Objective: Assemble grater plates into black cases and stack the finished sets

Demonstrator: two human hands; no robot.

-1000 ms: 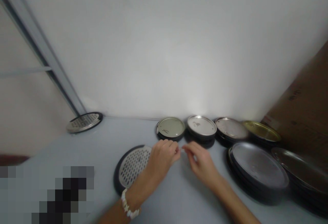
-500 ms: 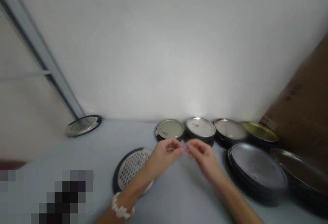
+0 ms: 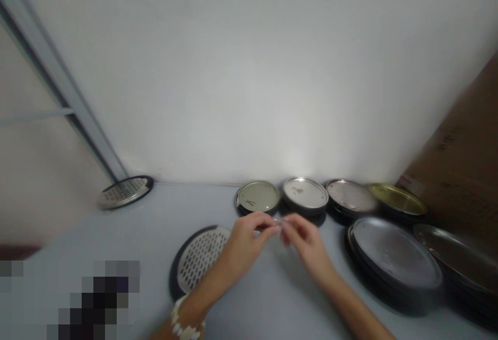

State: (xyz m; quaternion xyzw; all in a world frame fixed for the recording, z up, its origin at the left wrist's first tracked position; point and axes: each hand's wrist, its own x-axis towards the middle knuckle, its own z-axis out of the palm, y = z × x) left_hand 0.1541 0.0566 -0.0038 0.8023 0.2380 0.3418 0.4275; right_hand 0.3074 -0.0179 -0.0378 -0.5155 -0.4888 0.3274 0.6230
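A small shiny item point(image 3: 278, 220) (too small to identify) is pinched between the fingertips of the left hand point(image 3: 247, 241) and right hand point(image 3: 305, 241), just beside a perforated metal disc point(image 3: 198, 259).

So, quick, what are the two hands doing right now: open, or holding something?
Left hand: closed, pinching a small shiny sliver, too small to identify.
Right hand: closed, its fingertips at the same sliver.

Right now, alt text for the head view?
A person's left hand and right hand meet at the fingertips around a small shiny piece, too blurred to identify, above a pale table. A perforated round metal disc lies beside the left hand; round metal lids line the wall.
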